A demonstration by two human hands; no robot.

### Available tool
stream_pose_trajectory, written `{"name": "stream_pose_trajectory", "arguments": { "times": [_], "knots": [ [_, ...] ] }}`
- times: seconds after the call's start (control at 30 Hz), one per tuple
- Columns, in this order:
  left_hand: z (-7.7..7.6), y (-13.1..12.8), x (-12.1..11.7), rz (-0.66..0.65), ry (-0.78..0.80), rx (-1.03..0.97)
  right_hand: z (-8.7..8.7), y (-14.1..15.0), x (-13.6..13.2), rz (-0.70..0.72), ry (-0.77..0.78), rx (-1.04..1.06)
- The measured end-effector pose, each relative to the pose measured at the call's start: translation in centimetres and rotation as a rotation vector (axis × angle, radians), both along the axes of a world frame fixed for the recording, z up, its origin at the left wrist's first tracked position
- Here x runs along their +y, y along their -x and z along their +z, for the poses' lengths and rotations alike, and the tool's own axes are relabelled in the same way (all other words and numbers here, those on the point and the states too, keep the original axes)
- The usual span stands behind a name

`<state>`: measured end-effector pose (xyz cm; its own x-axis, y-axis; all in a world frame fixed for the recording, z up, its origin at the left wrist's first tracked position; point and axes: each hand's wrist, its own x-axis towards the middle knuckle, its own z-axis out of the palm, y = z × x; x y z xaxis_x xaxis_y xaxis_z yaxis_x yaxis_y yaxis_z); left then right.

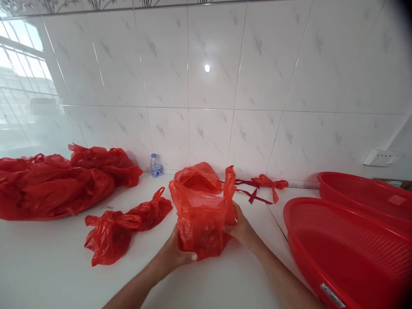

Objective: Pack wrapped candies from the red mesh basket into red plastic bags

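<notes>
Between my two hands a red plastic bag [202,231] stands upright on the white table, its mouth gaping toward the wall and one handle sticking up on the right. Something bulky fills its lower part, but the red film hides what it is. My left hand [180,253] is closed on the bag's lower left side, thumb across the front. On the right side my right hand [240,225] grips the bag, its fingers partly behind the film. Left of it lie knotted red bags, a nearer one [111,238] and a farther one [149,214].
A big heap of red bags [54,189] covers the table's left end. By the tiled wall stands a small water bottle [156,166]. Dark red ribbons [252,195] and a knotted red scrap [268,182] lie behind on the right. Two red plastic baskets [298,219] fill the right side.
</notes>
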<state>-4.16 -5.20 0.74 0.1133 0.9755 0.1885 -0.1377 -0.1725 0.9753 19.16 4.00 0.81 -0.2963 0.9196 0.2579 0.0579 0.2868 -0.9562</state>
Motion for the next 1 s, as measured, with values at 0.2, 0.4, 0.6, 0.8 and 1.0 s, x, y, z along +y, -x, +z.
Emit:
{"name": "stream_pose_trajectory", "arguments": {
  "times": [0.2,0.4,0.6,0.8,1.0],
  "knots": [
    [1.4,-2.9,4.5,0.181,0.207,-0.218,1.5,0.6,-0.1,0.217,0.21,0.145],
    [0.7,-3.6,9.9,0.302,0.213,-0.518,-0.1,-2.5,2.0,0.039,0.351,0.416],
    [-2.1,-4.9,11.1,0.183,0.292,-0.567,-1.4,-3.2,2.9,0.082,0.29,0.443],
    [-1.1,-5.0,10.1,0.013,0.274,-0.591,-0.5,-3.2,3.3,0.152,0.355,0.509],
    [-1.6,-4.8,9.9,-0.054,0.284,-0.579,-1.6,-3.5,3.5,0.165,0.544,0.51]
  ]
}}
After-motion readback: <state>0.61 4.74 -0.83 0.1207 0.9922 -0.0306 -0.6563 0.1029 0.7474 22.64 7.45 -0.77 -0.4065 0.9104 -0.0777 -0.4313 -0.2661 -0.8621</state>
